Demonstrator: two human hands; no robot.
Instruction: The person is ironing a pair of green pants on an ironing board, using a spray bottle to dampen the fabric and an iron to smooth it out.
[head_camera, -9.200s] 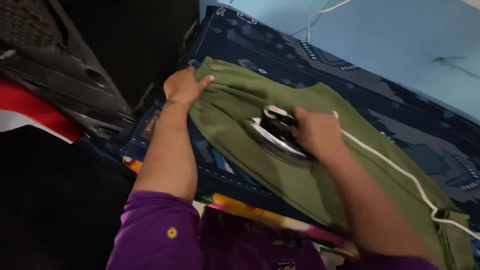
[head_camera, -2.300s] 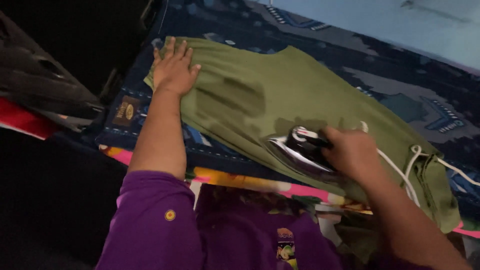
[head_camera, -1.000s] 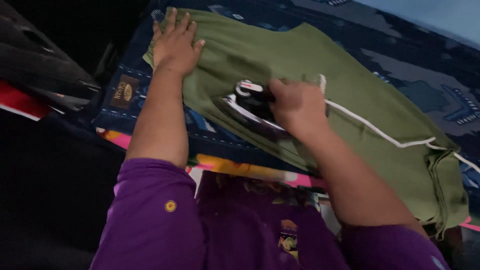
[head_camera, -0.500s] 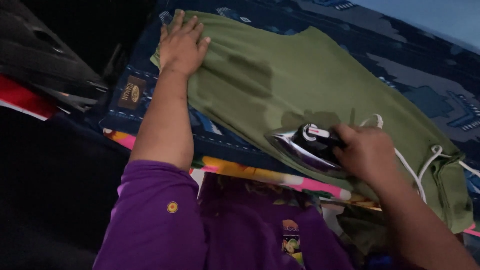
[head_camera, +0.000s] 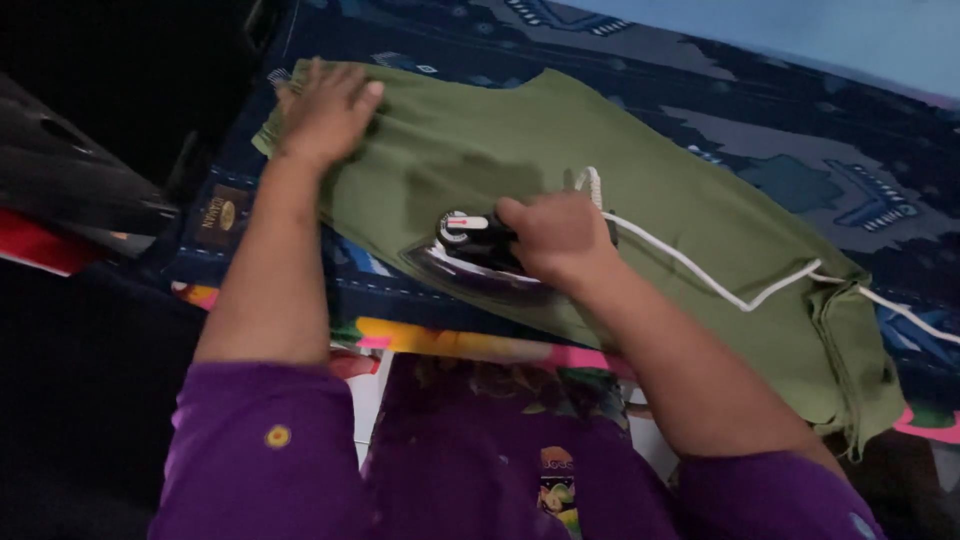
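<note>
An olive green garment (head_camera: 660, 200) lies spread flat on a dark blue patterned cloth (head_camera: 800, 130). My left hand (head_camera: 325, 110) presses flat on the garment's far left corner, fingers apart. My right hand (head_camera: 560, 235) grips the handle of a black and silver clothes iron (head_camera: 465, 250), which rests sole-down on the near edge of the garment, tip pointing left. A white cord (head_camera: 720, 280) runs from the iron to the right across the garment. A darker damp-looking patch shows on the fabric just above the iron.
A bright yellow and pink edge (head_camera: 450, 340) runs along the near side of the blue cloth. Dark objects (head_camera: 70, 180) and a red item (head_camera: 40, 260) sit at the left. My purple sleeves and shirt fill the bottom.
The iron has slid left along the garment's near edge since half a second ago. My left hand stays pressed on the left corner.
</note>
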